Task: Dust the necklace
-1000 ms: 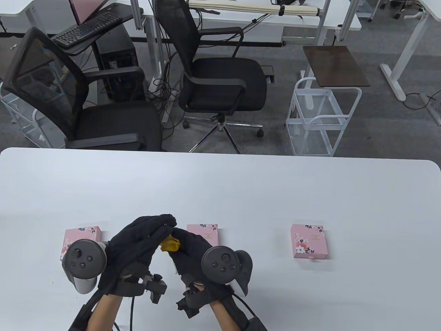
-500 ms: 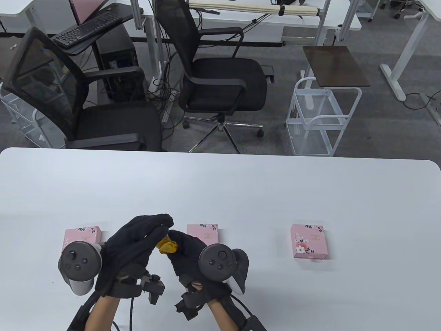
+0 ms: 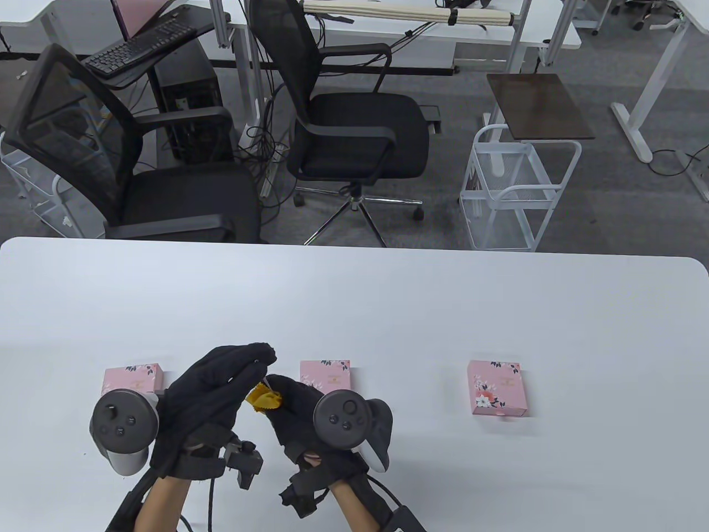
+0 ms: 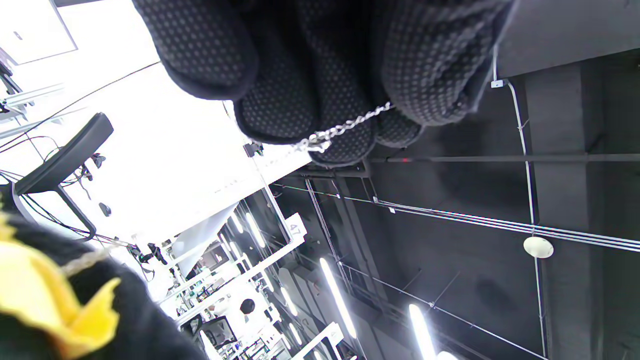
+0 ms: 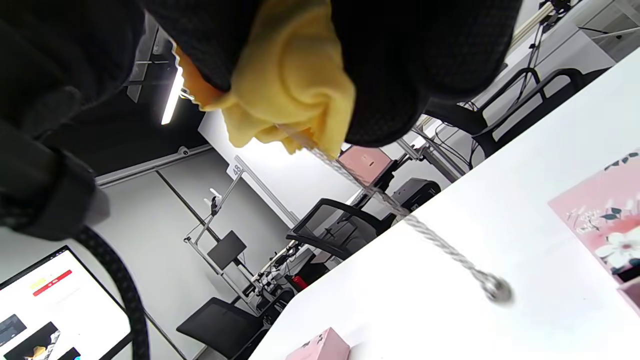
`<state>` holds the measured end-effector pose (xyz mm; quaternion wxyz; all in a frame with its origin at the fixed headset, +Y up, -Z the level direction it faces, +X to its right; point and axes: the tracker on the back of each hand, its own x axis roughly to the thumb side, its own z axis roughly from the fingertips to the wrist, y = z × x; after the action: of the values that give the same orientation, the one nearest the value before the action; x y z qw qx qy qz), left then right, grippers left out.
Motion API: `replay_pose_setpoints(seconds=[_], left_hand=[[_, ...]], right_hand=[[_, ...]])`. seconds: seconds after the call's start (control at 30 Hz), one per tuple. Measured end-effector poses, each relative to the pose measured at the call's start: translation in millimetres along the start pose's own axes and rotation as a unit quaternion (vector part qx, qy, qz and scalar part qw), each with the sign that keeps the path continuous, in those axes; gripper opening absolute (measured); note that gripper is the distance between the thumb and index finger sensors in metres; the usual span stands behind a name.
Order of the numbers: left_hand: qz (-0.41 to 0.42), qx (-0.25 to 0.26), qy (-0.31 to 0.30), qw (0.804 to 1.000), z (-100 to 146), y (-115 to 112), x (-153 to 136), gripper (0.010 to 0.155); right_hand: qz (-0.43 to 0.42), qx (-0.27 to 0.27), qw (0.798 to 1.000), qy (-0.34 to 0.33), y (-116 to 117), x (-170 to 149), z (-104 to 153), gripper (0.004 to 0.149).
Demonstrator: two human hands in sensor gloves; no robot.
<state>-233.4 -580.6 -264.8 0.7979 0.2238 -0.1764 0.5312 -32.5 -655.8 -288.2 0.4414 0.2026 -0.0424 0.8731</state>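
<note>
Your left hand (image 3: 213, 382) sits raised over the near edge of the white table (image 3: 388, 310), fingers curled together with the tips pinching one end of the necklace (image 4: 345, 129) — in the left wrist view the silver chain runs across the dotted fingertips (image 4: 300, 110) and ends in a small clasp. Your right hand (image 3: 296, 407) is just beside it, almost touching, its fingers curled and clamped on a bunched yellow cloth (image 3: 263, 398). The right wrist view shows the cloth (image 5: 290, 85) wrapped round the chain: the necklace (image 5: 400, 215) comes out from under the yellow folds and hangs down in a slanted line, ending in a small round silver piece (image 5: 495, 289) that is blurred; whether it touches the tabletop you cannot tell. In the table view the chain itself shows only as a faint thread between the 2 hands.

3 pink floral boxes lie flat on the table in a row along the near side. The left box (image 3: 133, 378) is partly hidden behind your left hand's tracker (image 3: 123, 424), the middle box (image 3: 325, 376) sits just behind your right hand, and the right box (image 3: 496, 388) lies well apart from both hands. The right tracker (image 3: 346, 421) faces up toward the camera.

Beyond the table stand 2 black office chairs (image 3: 354, 122) and a white wire cart (image 3: 515, 191) — all on grey carpet.
</note>
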Motion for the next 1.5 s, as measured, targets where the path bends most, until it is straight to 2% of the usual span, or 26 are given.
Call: replay_pose_setpoints(seconds=[0.1, 0.23, 0.37, 0.6, 1.0, 1.13, 1.27, 1.43, 1.5], left_hand=[[-0.002, 0.001, 0.001, 1.0, -0.2, 0.9, -0.2, 0.037], [0.005, 0.006, -0.002, 1.0, -0.3, 3.3, 1.3, 0.037], [0.004, 0.01, -0.003, 1.0, -0.2, 6.4, 2.1, 0.037], [0.003, 0.02, -0.01, 1.0, -0.8, 10.2, 2.9, 0.037], [0.021, 0.047, -0.015, 0.999, 0.1, 24.1, 4.3, 0.037], [0.021, 0.053, -0.017, 0.998, 0.0, 26.8, 4.8, 0.037], [0.022, 0.06, -0.018, 0.998, 0.6, 31.2, 6.3, 0.037], [0.037, 0.069, -0.02, 0.997, 1.5, 33.9, 8.2, 0.037], [0.03, 0.07, -0.022, 0.997, 2.0, 35.2, 9.1, 0.037]], right_hand=[[-0.001, 0.034, 0.999, -0.011, 4.9, -0.2, -1.8, 0.038], [0.008, 0.024, 1.0, 0.006, 8.9, -3.7, -1.2, 0.038], [0.006, 0.056, 0.998, -0.001, 14.1, -5.8, -3.2, 0.038], [0.009, 0.059, 0.998, 0.017, 21.4, -7.1, -2.2, 0.039], [0.077, 0.073, 0.994, 0.023, 42.5, -14.2, 0.6, 0.039], [0.061, 0.086, 0.994, 0.027, 45.5, -14.4, 1.2, 0.039], [0.105, 0.091, 0.99, 0.016, 47.0, -12.0, 1.7, 0.039], [0.094, 0.113, 0.989, 0.029, 52.1, -14.1, 2.2, 0.04], [0.114, 0.116, 0.986, 0.025, 54.1, -14.2, 1.9, 0.04]])
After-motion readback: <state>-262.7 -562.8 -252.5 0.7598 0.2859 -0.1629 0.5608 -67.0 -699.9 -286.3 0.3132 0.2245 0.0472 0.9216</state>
